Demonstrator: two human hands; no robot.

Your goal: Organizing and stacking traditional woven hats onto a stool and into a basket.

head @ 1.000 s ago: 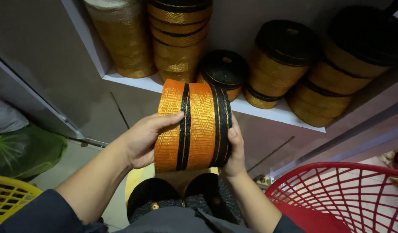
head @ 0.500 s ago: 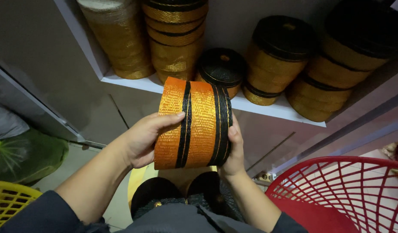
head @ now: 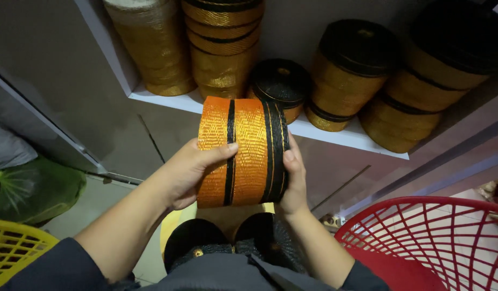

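Note:
Both my hands hold a thick roll of orange woven ribbon with black stripes (head: 249,151) upright in front of me. My left hand (head: 187,172) grips its left side, thumb across the front. My right hand (head: 294,180) presses against its right, black-edged side. The roll hangs just below the edge of a white shelf (head: 324,132). Under the roll, on my lap, lie two dark round rolls (head: 259,237).
The shelf carries several gold and black ribbon rolls (head: 346,70), stacked and side by side. A red plastic basket (head: 432,242) stands at lower right, a yellow basket (head: 14,250) at lower left, and a green plastic bag (head: 33,188) at left.
The view has shifted slightly; the roll and both hands stay in the same grip, almost unmoved.

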